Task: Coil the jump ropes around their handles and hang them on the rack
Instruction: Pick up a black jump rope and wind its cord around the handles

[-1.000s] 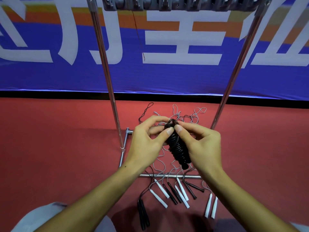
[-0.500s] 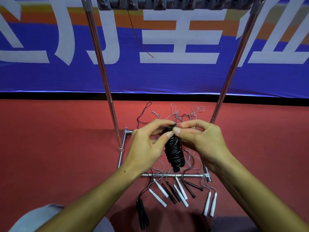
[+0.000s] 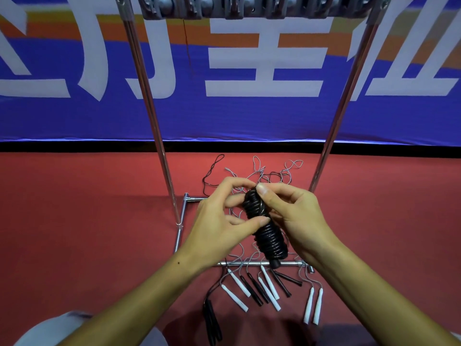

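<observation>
A black jump rope (image 3: 268,236), wound tightly round its handles into a thick coil, hangs in the air between both hands. My left hand (image 3: 219,221) curls round the coil's upper part, thumb across its middle. My right hand (image 3: 296,216) pinches the coil's top end from the right, thumb on top. The handles' black tip pokes out at the bottom. The metal rack (image 3: 159,136) stands just beyond, its row of hooks (image 3: 252,7) along the top bar.
Several loose ropes (image 3: 264,173) lie tangled on the red floor inside the rack's base frame (image 3: 252,264). Their white handles (image 3: 269,285) and black handles (image 3: 252,290) lie below my hands. Another black rope (image 3: 212,323) lies at lower left. A blue banner (image 3: 237,116) hangs behind.
The coil has tilted, its lower end swinging right. My left thumb slid down to the coil's middle, and my right fingers shifted onto the top end.
</observation>
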Demonstrator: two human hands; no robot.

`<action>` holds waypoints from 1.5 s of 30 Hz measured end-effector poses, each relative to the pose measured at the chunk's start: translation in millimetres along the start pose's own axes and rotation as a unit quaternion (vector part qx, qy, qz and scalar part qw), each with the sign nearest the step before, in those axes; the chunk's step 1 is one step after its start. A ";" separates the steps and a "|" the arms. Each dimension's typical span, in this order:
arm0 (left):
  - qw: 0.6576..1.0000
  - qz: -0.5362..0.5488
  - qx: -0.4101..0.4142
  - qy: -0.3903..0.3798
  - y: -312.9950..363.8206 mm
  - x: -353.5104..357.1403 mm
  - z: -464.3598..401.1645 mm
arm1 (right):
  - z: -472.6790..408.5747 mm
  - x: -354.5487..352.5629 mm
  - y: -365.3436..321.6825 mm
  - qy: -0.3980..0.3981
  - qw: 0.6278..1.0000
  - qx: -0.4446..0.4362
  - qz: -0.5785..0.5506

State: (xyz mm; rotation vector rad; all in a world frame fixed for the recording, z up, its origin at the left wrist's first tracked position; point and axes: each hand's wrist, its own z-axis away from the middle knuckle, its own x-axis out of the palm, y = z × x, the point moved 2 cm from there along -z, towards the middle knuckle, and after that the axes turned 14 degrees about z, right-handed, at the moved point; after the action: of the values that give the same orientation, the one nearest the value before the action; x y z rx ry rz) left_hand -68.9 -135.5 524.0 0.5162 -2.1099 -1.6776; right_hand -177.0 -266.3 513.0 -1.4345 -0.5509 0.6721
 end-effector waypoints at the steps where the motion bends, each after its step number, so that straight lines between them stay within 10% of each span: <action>1: 1.000 0.003 -0.002 -0.001 0.2 -1.2 -0.5 | 0.3 0.7 -0.2 -0.010 1.000 0.009 -0.007; 13: 0.992 0.069 -0.016 -0.106 1.8 -15.9 -10.6 | -8.8 -19.4 -5.0 -0.215 0.970 0.071 -0.086; 28: 0.997 0.058 0.042 -0.023 5.6 -2.0 -25.0 | -18.8 -2.2 -19.7 -0.029 0.991 -0.118 0.052; 45: 0.995 0.020 0.043 0.084 18.5 -43.9 -32.3 | -27.3 36.9 -45.1 -0.034 0.993 -0.100 -0.043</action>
State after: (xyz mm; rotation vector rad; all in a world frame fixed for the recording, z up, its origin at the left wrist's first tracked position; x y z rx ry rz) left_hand -15.4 -135.8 545.2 0.6148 -2.0630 -1.4712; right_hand -127.8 -260.0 554.0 -1.5689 -0.7459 0.6124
